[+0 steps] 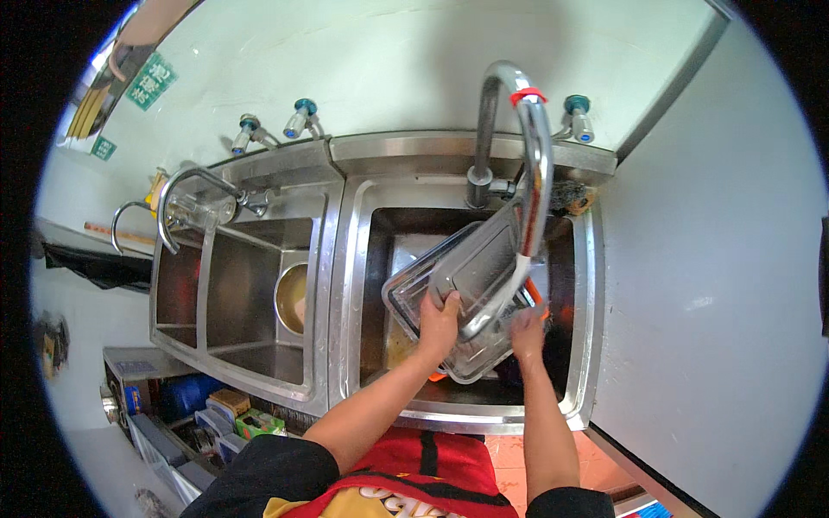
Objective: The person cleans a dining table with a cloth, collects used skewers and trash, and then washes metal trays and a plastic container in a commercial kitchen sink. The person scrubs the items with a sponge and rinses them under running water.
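In the right sink basin [375,259], under the tall chrome tap [536,162], I hold a clear plastic container piece [479,259] at a slant. My left hand [440,327] grips its left side, thumb on top. Blurred, my right hand [528,333] is closed at the right edge of the clear plastic, beside an orange clip [533,291]. Another clear plastic container [405,294] shows behind and left of the held piece. The tap's pale lower end overlaps the plastic, and whether water is flowing is hard to tell.
A metal bowl [293,299] sits in the left basin [243,291], with a lower curved tap [170,213] over it. A dark scouring pad [568,196] lies at the back right corner. A pale panel [699,272] borders the right side; boxes [259,422] stand lower left.
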A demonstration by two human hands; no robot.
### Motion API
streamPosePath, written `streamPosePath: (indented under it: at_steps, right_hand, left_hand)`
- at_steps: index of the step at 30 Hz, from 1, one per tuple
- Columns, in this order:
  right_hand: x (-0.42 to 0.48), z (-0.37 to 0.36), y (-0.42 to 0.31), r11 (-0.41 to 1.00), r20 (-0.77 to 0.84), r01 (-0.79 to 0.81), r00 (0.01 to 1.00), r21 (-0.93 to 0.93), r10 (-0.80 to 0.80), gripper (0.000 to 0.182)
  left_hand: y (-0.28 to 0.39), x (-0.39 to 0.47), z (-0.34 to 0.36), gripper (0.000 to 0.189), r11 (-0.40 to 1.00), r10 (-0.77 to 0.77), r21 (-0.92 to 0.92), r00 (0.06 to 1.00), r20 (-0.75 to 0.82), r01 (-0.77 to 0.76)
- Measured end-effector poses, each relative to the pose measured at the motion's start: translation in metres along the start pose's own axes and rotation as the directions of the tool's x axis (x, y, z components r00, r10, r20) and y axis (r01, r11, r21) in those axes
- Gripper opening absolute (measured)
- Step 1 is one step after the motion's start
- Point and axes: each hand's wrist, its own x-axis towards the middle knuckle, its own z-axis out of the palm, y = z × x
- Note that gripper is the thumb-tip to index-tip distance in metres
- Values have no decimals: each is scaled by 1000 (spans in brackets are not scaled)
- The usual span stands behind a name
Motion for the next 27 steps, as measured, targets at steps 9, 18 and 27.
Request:
streamPosePath:
  at_steps: [9,18,27]
  right_hand:
    - [-67,-64,-59,317,74,-177,947,932,312,55]
    - [-31,-101,-41,990,-456,115,888,86,-64,50]
    - [-38,-34,-39,821,241,-287,952,493,188,26]
  left_hand:
    - [-54,-8,21,32,474,-598,-527,698,394,705]
    - [-69,-66,31,33,273,-532,-601,639,556,751]
    - [31,-92,-79,35,578,-524,-445,730,439,683]
